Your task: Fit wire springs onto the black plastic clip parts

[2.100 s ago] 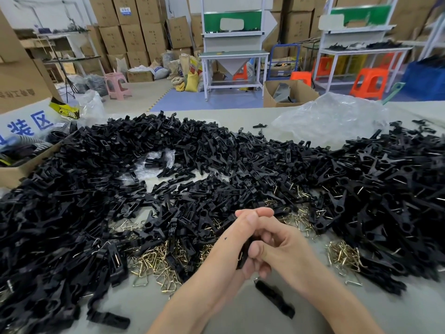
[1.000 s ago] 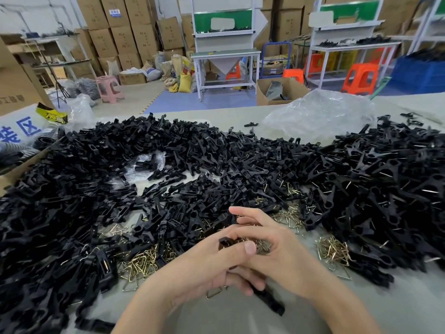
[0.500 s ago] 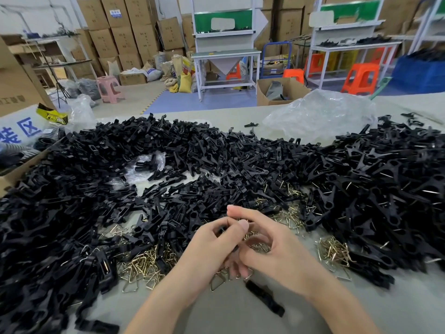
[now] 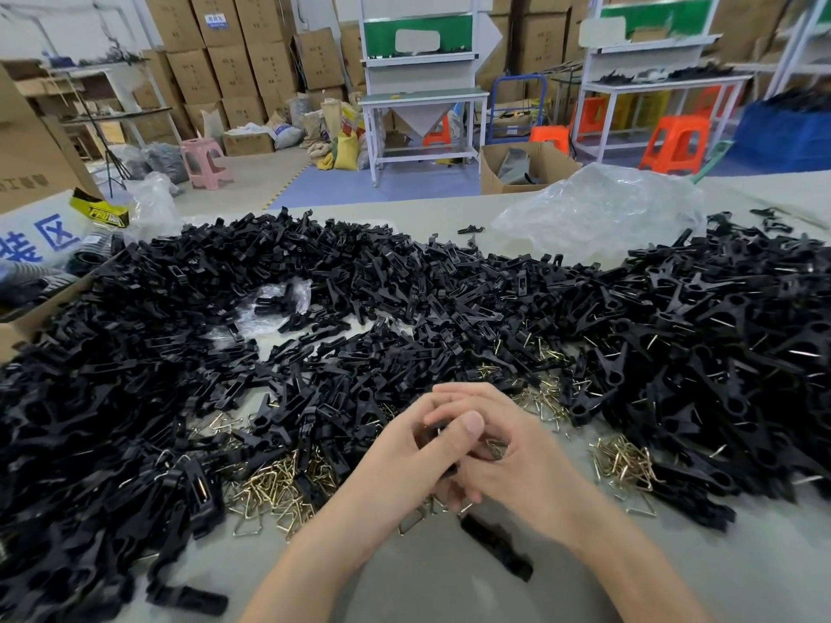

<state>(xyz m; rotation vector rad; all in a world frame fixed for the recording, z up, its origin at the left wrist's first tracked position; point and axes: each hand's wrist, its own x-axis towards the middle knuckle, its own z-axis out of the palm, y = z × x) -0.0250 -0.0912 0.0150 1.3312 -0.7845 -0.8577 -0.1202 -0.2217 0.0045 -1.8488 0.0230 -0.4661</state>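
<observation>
Hemmed in on three sides: heap of black clip parts point(image 4: 135, 353) banked from 7 round to 12 o'clock of the hands, second heap point(image 4: 697, 353) from 1 to 4 o'clock, the two joined across the far side. Open table point(image 4: 449, 595) only in the near wedge, 5 to 7 o'clock, crossed by both forearms. Within that wedge, a loose black part point(image 4: 497, 548) lying flat at 5 o'clock near the right wrist, and another loose part point(image 4: 186, 598) at 8 o'clock by the foot of the heap. Brass-coloured wire springs point(image 4: 279, 487) strewn at 9 o'clock, touching the heap's edge; a smaller cluster point(image 4: 623, 465) at 3 o'clock; more at 1 o'clock, half under black parts. Beyond the heaps, a crumpled clear plastic bag point(image 4: 602, 213) at 1 o'clock and a cardboard box point(image 4: 27, 326) at 10 o'clock on the table's left edge. At the centre, left hand point(image 4: 404, 447) and right hand point(image 4: 517, 469) pressed together, fingers of both curled tight, left thumb laid across the right fingers. Gripped between them, a black clip part point(image 4: 438, 431), seen only as dark slivers in the gaps. Under the right fingers, a glint of wire point(image 4: 494, 447); cannot tell whether held or lying below. At 6 o'clock, a single spring point(image 4: 411, 521) flat on the table, just beneath the hands.
</observation>
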